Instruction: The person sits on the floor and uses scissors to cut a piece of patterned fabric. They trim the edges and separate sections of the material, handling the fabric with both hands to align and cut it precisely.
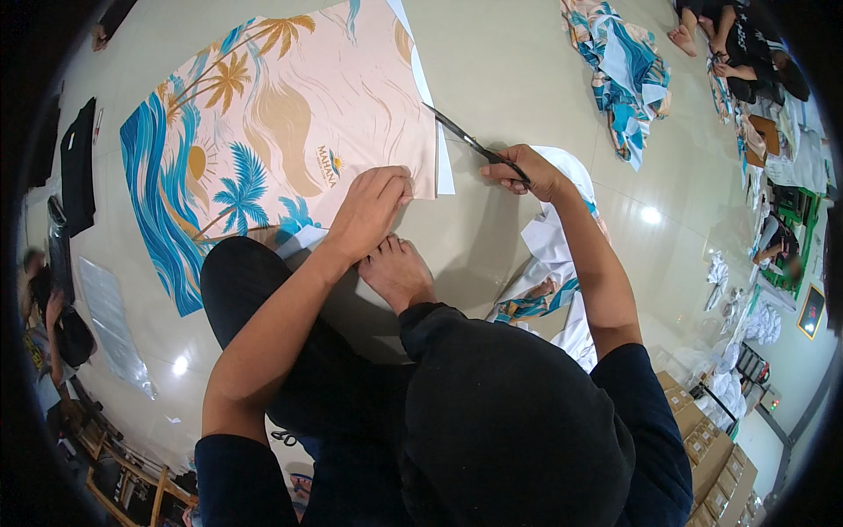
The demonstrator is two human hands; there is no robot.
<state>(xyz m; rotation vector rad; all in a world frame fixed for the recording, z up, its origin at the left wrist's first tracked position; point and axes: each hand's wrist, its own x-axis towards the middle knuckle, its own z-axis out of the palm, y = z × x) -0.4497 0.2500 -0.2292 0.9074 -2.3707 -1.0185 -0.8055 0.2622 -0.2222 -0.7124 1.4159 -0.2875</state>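
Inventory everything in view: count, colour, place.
Printed fabric: 1, pink, blue and gold, floor ahead
White strip: 1, white, fabric's right edge
Scissors: 1, dark, tips by that edge
Second scissors: 1, black, lower centre
Nearer cloth heaps: 2, white, blue, pink, right side
Plastic sheet: 1, pale, left floor
Flat item: 1, black, upper left
Boxes: several, brown, lower right
Other people: several, dark clothes, edges
Edge clutter: uncounted, mixed, right
Left hand: 1, bare, on the fabric
Right hand: 1, holding scissors
Bare foot: 1, by left hand
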